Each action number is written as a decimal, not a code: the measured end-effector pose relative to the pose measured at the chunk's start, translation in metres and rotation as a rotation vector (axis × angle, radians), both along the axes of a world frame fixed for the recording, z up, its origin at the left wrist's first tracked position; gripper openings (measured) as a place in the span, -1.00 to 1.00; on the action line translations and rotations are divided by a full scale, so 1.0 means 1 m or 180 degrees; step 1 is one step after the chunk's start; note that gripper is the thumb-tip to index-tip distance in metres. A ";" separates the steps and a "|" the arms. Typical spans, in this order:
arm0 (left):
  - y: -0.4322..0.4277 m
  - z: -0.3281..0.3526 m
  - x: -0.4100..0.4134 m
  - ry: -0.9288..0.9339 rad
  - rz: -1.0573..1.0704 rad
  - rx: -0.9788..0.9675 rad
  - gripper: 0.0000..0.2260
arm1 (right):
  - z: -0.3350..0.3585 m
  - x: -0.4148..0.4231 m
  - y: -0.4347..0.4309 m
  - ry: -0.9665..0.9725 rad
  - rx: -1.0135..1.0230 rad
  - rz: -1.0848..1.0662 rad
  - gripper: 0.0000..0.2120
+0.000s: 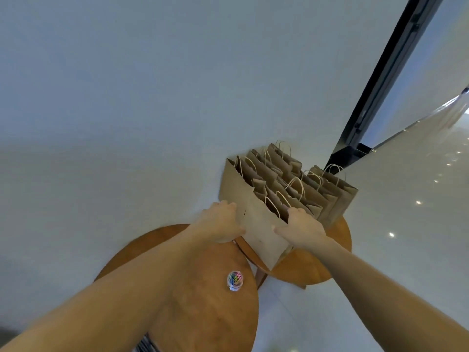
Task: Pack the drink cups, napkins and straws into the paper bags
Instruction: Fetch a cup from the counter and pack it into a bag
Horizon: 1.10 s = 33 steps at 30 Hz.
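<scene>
Several brown paper bags [284, 184] with twine handles stand packed in a row on the far round wooden table [312, 265], next to a white wall. My left hand [220, 222] holds the left side of the nearest bag [258, 224]. My right hand [302, 227] grips that bag's right top edge, fingers curled over the rim and thumb on its front face. No cups, napkins or straws are in view.
A nearer round wooden table [203, 313] carries a small clear tub of coloured paper clips [235, 279]. A dark door frame [388, 72] rises behind the bags. Glossy white floor [418, 199] lies to the right.
</scene>
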<state>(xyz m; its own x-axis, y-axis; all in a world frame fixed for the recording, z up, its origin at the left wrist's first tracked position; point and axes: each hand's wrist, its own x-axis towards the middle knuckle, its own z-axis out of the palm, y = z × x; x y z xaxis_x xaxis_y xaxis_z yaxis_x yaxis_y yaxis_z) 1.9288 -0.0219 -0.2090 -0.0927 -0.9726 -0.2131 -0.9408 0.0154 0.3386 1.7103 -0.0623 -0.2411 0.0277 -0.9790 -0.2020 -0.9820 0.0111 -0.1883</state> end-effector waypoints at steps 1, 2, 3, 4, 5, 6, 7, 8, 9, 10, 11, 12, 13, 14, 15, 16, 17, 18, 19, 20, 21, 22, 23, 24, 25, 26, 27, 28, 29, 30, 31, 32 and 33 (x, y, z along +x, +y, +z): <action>-0.008 -0.006 -0.007 0.0024 0.0094 0.0034 -0.54 | -0.009 -0.009 -0.014 0.0069 0.0054 0.0010 -0.39; -0.016 -0.012 -0.015 0.0049 0.0175 0.0078 -0.53 | -0.017 -0.017 -0.027 0.0135 0.0095 0.0040 -0.41; -0.024 -0.017 -0.023 0.0079 0.0243 0.0112 -0.53 | -0.026 -0.025 -0.039 0.0188 0.0119 0.0078 -0.42; -0.031 -0.023 -0.030 0.0105 0.0308 0.0117 -0.53 | -0.034 -0.032 -0.050 0.0230 0.0120 0.0114 -0.43; -0.038 -0.029 -0.037 0.0115 0.0380 0.0119 -0.53 | -0.042 -0.038 -0.061 0.0249 0.0119 0.0126 -0.42; -0.043 -0.034 -0.043 0.0110 0.0448 0.0133 -0.52 | -0.049 -0.043 -0.071 0.0244 0.0124 0.0134 -0.41; -0.048 -0.039 -0.048 0.0103 0.0506 0.0189 -0.51 | -0.056 -0.046 -0.080 0.0230 0.0139 0.0156 -0.40; -0.052 -0.043 -0.053 0.0112 0.0551 0.0272 -0.50 | -0.062 -0.049 -0.087 0.0225 0.0173 0.0204 -0.42; -0.055 -0.047 -0.057 0.0134 0.0591 0.0375 -0.49 | -0.066 -0.050 -0.093 0.0238 0.0215 0.0284 -0.47; -0.057 -0.051 -0.060 0.0154 0.0636 0.0472 -0.48 | -0.071 -0.052 -0.099 0.0267 0.0249 0.0386 -0.55; -0.058 -0.054 -0.062 0.0155 0.0687 0.0545 -0.48 | -0.075 -0.053 -0.103 0.0297 0.0260 0.0494 -0.65; -0.060 -0.058 -0.064 0.0134 0.0734 0.0583 -0.49 | -0.079 -0.053 -0.107 0.0317 0.0253 0.0595 -0.74; -0.062 -0.061 -0.064 0.0105 0.0772 0.0601 -0.51 | -0.083 -0.054 -0.110 0.0331 0.0241 0.0680 -0.81; -0.063 -0.065 -0.064 0.0082 0.0800 0.0611 -0.53 | -0.086 -0.054 -0.112 0.0344 0.0237 0.0737 -0.83; -0.065 -0.068 -0.063 0.0075 0.0820 0.0625 -0.54 | -0.089 -0.054 -0.114 0.0353 0.0233 0.0774 -0.83; -0.067 -0.070 -0.061 0.0085 0.0834 0.0627 -0.53 | -0.089 -0.053 -0.115 0.0359 0.0216 0.0808 -0.80; -0.069 -0.072 -0.060 0.0101 0.0854 0.0610 -0.53 | -0.088 -0.052 -0.117 0.0369 0.0175 0.0856 -0.77; -0.070 -0.072 -0.057 0.0118 0.0879 0.0561 -0.52 | -0.084 -0.049 -0.118 0.0389 0.0123 0.0926 -0.74; -0.070 -0.072 -0.055 0.0141 0.0907 0.0506 -0.51 | -0.078 -0.044 -0.118 0.0412 0.0064 0.1012 -0.71; -0.069 -0.071 -0.051 0.0165 0.0930 0.0457 -0.50 | -0.071 -0.038 -0.118 0.0429 0.0007 0.1105 -0.70; -0.066 -0.069 -0.047 0.0178 0.0940 0.0437 -0.50 | -0.062 -0.030 -0.117 0.0432 -0.0050 0.1200 -0.69; -0.063 -0.068 -0.041 0.0182 0.0938 0.0437 -0.50 | -0.053 -0.021 -0.114 0.0434 -0.0113 0.1285 -0.68; -0.058 -0.067 -0.033 0.0185 0.0935 0.0461 -0.51 | -0.044 -0.010 -0.108 0.0440 -0.0172 0.1375 -0.68; -0.052 -0.066 -0.024 0.0190 0.0932 0.0485 -0.53 | -0.035 0.001 -0.101 0.0450 -0.0205 0.1467 -0.68; -0.044 -0.066 -0.014 0.0204 0.0938 0.0493 -0.56 | -0.028 0.013 -0.093 0.0448 -0.0213 0.1552 -0.70; -0.036 -0.065 -0.003 0.0238 0.0957 0.0473 -0.58 | -0.020 0.026 -0.084 0.0455 -0.0208 0.1622 -0.74; -0.026 -0.065 0.009 0.0286 0.1001 0.0449 -0.59 | -0.014 0.039 -0.073 0.0460 -0.0235 0.1704 -0.76; -0.015 -0.066 0.021 0.0330 0.1061 0.0431 -0.60 | -0.008 0.054 -0.062 0.0459 -0.0296 0.1796 -0.75; -0.005 -0.068 0.034 0.0364 0.1137 0.0437 -0.60 | -0.004 0.069 -0.051 0.0443 -0.0346 0.1897 -0.73; 0.006 -0.069 0.047 0.0391 0.1220 0.0466 -0.58 | -0.001 0.085 -0.040 0.0419 -0.0353 0.1983 -0.72; 0.017 -0.071 0.060 0.0412 0.1293 0.0512 -0.53 | -0.001 0.101 -0.029 0.0405 -0.0328 0.2059 -0.72; 0.028 -0.074 0.073 0.0435 0.1338 0.0561 -0.49 | -0.003 0.117 -0.018 0.0396 -0.0297 0.2109 -0.73; 0.040 -0.077 0.086 0.0459 0.1364 0.0594 -0.47 | -0.008 0.132 -0.006 0.0363 -0.0270 0.2134 -0.72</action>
